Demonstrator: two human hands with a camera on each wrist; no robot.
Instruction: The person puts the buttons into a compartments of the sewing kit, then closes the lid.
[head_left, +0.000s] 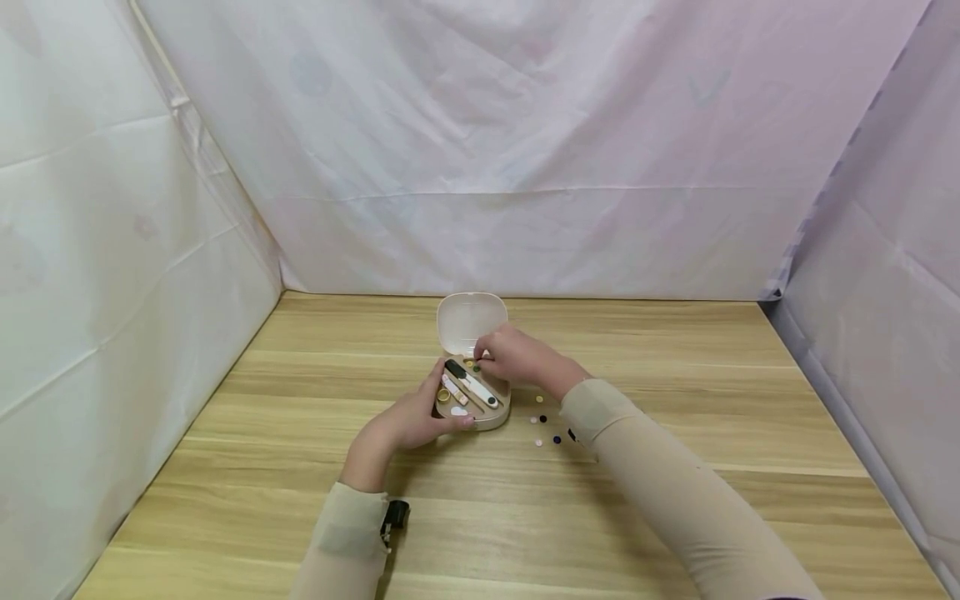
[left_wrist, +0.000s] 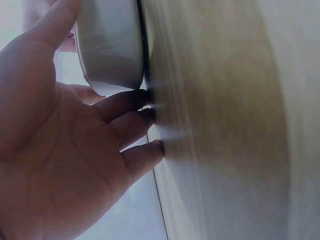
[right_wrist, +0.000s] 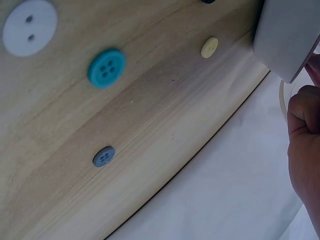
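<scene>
A sewing kit box (head_left: pixel 491 423) sits on the table with its clear lid (head_left: pixel 471 321) tipped back. Inside lie white thread snips (head_left: pixel 478 389) with a black end, a pink-and-white strip (head_left: pixel 454 390), a gold thimble (head_left: pixel 443 396) and a white needle threader (head_left: pixel 458 411). My left hand (head_left: pixel 408 421) grips the box's left side, thumb at the front, other fingertips down by the tabletop. My right hand (head_left: pixel 517 354) reaches into the back compartment with curled fingers, close to a green button (head_left: pixel 477 368) and a yellow one (head_left: pixel 468 363). I cannot tell whether its hidden fingertips pinch a button.
Several loose buttons lie right of the box, among them a yellow one (head_left: pixel 539 399), a black one (head_left: pixel 543 419) and a dark blue one (head_left: pixel 557 439). The right wrist view shows a teal button (right_wrist: pixel 106 68) and a grey-blue one (right_wrist: pixel 104 156). White curtains (head_left: pixel 525 167) surround the wooden table (head_left: pixel 300 400).
</scene>
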